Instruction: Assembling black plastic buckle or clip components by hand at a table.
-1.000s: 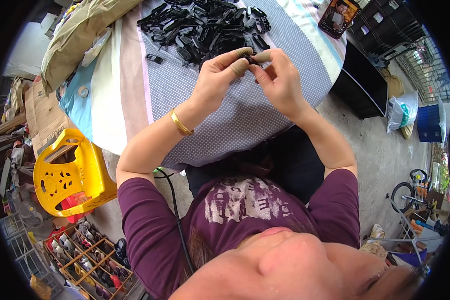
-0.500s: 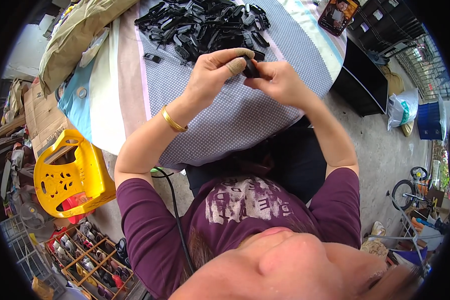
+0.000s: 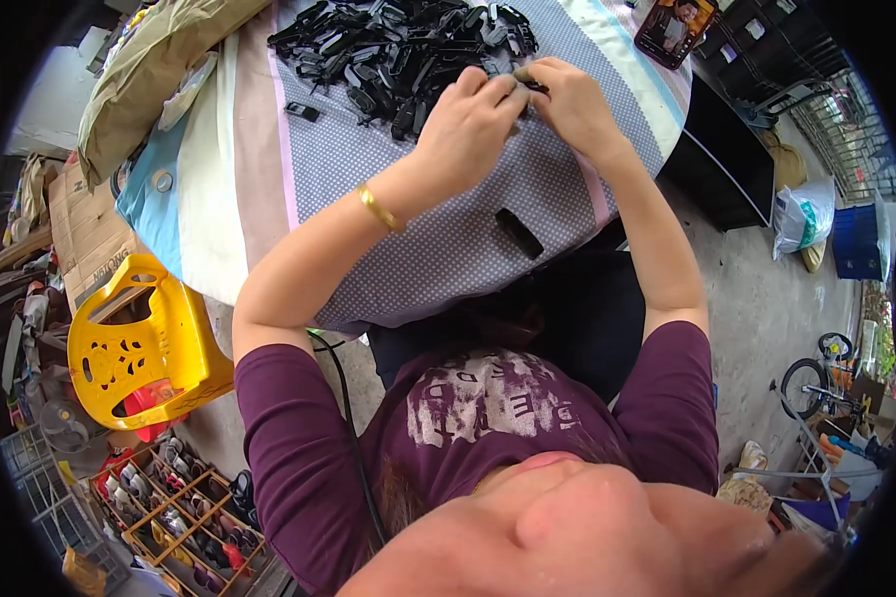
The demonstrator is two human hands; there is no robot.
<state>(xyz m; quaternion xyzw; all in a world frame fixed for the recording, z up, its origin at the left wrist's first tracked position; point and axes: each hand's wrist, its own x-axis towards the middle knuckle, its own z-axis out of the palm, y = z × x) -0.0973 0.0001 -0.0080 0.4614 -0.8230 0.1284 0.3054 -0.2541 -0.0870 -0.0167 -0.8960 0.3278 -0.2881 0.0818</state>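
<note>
A heap of small black plastic parts (image 3: 393, 62) lies at the far side of the cloth-covered table. At the heap's right edge, my left hand (image 3: 473, 124) has its fingers curled and closed, with tan tape on the fingertips. My right hand (image 3: 579, 111) meets it there, thumb and fingers pinched close to the left fingertips. Whatever lies between the fingers is hidden. Nearer to me, apart from both hands, one elongated black plastic part (image 3: 519, 234) rests on the dotted cloth. Another single black part (image 3: 302, 111) sits left of the heap.
The tablecloth (image 3: 408, 249) hangs over the table's near edge. A phone (image 3: 675, 30) stands at the far right. Brown paper (image 3: 159, 80) and a tape roll (image 3: 162, 182) are at the left, above a yellow plastic chair (image 3: 139, 348). A black panel (image 3: 722, 139) stands right of the table.
The black part that both hands held is out of them, and one lies on the near cloth. Both hands have moved away from me and to the right, to the heap's edge.
</note>
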